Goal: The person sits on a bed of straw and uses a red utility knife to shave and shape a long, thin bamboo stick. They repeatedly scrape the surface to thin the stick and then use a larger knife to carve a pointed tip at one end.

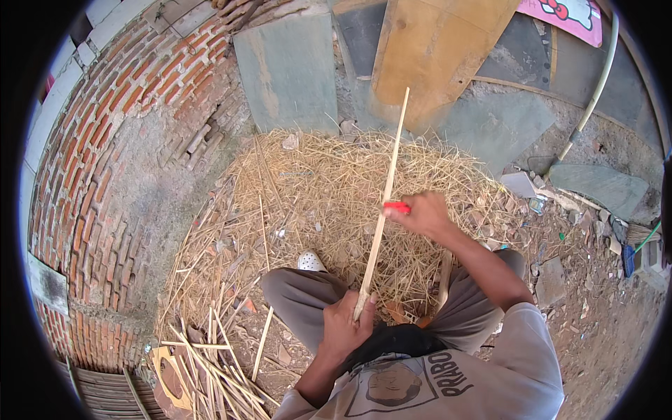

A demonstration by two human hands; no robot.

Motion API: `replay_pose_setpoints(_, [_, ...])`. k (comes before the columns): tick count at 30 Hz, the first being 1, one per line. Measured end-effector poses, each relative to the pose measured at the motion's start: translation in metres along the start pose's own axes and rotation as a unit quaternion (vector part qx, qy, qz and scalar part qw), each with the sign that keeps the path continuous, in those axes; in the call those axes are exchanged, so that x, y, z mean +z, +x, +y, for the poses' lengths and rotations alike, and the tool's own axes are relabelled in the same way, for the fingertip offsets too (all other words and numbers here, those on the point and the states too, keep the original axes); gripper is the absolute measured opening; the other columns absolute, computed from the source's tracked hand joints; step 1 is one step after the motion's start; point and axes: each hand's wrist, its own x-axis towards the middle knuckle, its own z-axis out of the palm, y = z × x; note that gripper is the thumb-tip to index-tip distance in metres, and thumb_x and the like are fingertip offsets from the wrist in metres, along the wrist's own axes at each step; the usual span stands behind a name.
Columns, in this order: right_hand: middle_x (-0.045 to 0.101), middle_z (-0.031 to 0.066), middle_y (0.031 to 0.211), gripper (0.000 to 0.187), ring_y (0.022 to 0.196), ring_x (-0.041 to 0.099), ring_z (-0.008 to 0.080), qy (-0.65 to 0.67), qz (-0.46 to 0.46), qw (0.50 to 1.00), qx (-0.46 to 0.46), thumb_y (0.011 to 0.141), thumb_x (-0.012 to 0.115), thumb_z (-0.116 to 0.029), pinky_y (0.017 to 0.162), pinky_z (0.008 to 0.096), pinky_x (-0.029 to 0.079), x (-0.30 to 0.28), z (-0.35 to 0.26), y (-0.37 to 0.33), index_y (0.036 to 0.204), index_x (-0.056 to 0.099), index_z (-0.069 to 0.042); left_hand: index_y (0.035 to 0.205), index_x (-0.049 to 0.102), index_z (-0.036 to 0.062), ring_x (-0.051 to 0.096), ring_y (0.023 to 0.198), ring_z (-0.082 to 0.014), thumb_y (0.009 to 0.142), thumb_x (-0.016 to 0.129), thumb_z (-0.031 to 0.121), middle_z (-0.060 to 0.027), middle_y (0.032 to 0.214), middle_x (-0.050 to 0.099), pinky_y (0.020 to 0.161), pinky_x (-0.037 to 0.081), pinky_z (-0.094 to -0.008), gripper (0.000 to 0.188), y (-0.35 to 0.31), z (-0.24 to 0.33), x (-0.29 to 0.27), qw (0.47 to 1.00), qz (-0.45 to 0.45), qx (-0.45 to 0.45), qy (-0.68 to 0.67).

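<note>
A long, pale bamboo strip (372, 259) slants up and away from my lap, its far end thin and pointed. My left hand (346, 326) is wrapped round its near end, close to my waist. About midway along the strip, my right hand (425, 213) grips a small red-handled tool (398, 207) against it. The tool's blade, if it has one, cannot be made out. Beneath the strip lies a broad heap of straw-coloured shavings (315, 189), spread in front of my crossed legs.
Loose bamboo strips (217, 367) lie in a pile at my lower left. A worn brick wall (91, 203) rises on the left. Grey slabs (287, 73) and a brown board (434, 56) lean at the back. Rubble and a pale pipe (595, 94) are on the right.
</note>
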Motion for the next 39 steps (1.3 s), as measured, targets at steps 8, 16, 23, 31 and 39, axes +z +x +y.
replay_pose_setpoints(8, [0.058, 0.0102, 0.049, 0.076, 0.047, 0.061, 0.0272, 0.012, 0.003, 0.999, 0.031, 0.081, 0.045, -0.079, 0.047, 0.0400, 0.047, -0.005, -0.002, -0.007, 0.064, 0.070, -0.009, 0.081, 0.061, 0.0017, 0.052, 0.044, -0.0203, 0.089, 0.066, 0.015, -0.0113, 0.055, 0.053, 0.045, 0.040, -0.0313, 0.016, -0.020, 0.006, -0.012, 1.000, -0.003, -0.016, -0.010])
replay_pose_setpoints(16, [0.057, 0.0102, 0.049, 0.081, 0.051, 0.060, 0.0268, -0.006, 0.062, 0.973, 0.224, 0.081, 0.038, -0.082, 0.051, 0.0421, 0.047, -0.012, 0.081, 0.025, 0.064, 0.069, -0.009, 0.077, 0.061, 0.0015, 0.049, 0.046, -0.0116, 0.090, 0.065, 0.019, -0.0046, 0.053, 0.051, 0.045, 0.037, -0.0290, 0.023, -0.049, 0.020, -0.021, 0.995, -0.020, -0.056, -0.080])
replay_pose_setpoints(23, [0.056, 0.0091, 0.048, 0.073, 0.044, 0.059, 0.0270, 0.017, -0.021, 0.999, -0.023, 0.079, 0.049, -0.079, 0.046, 0.0396, 0.047, -0.015, -0.025, -0.019, 0.063, 0.067, -0.010, 0.077, 0.058, 0.0019, 0.040, 0.052, -0.0036, 0.092, 0.064, 0.016, 0.0003, 0.055, 0.047, 0.045, 0.034, -0.0248, 0.022, -0.041, 0.003, -0.006, 0.971, 0.041, -0.146, -0.182])
replay_pose_setpoints(31, [0.056, 0.0069, 0.049, 0.062, 0.042, 0.057, 0.0255, 0.089, 0.008, 0.985, -0.150, 0.074, 0.064, -0.071, 0.043, 0.0377, 0.044, -0.005, -0.068, -0.047, 0.055, 0.061, -0.012, 0.076, 0.056, 0.0013, 0.041, 0.052, -0.0048, 0.092, 0.064, 0.017, -0.0015, 0.055, 0.048, 0.046, 0.035, -0.0265, 0.024, 0.000, -0.015, 0.028, 0.973, 0.084, -0.136, -0.167])
replay_pose_setpoints(39, [0.052, 0.0094, 0.043, 0.065, 0.042, 0.057, 0.0273, 0.023, 0.016, 0.999, 0.039, 0.077, 0.060, -0.071, 0.044, 0.0388, 0.044, -0.009, -0.008, -0.009, 0.057, 0.063, -0.010, 0.077, 0.057, 0.0008, 0.050, 0.046, -0.0192, 0.091, 0.063, 0.017, -0.0127, 0.057, 0.052, 0.047, 0.042, -0.0334, 0.022, 0.006, 0.003, 0.023, 0.995, 0.027, -0.080, -0.057])
